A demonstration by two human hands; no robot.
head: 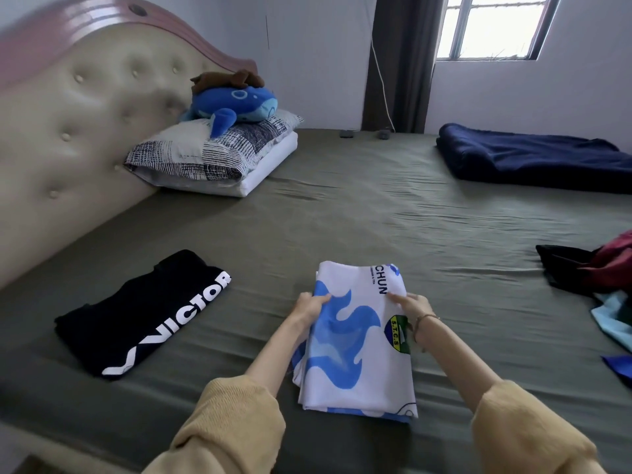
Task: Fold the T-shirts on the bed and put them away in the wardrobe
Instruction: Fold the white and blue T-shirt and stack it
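Folding is under way on the white T-shirt with blue flames [355, 340], which lies in the lower centre of the frame on the olive bed sheet [376, 217], already narrowed to a long strip. The left hand [309, 304] pinches the strip's left edge about midway up, and the right hand [412, 306] pinches its right edge at the same height, fingers curled onto the cloth on both sides. Judging by that grip, the step in hand is the crosswise fold, and the next move calls for bringing one end of the strip over the other squarely so the edges line up.

The fabric looks thin and smooth, slightly glossy like sportswear, so its layers may slide unless they are pressed flat. At lower left sits a black T-shirt [143, 313] with white lettering, folded into a neat rectangle and apparently finished. At the right edge of the frame a loose heap of unfolded clothes [602, 268] in dark red, black and pale blue waits its turn. No wardrobe is in view.
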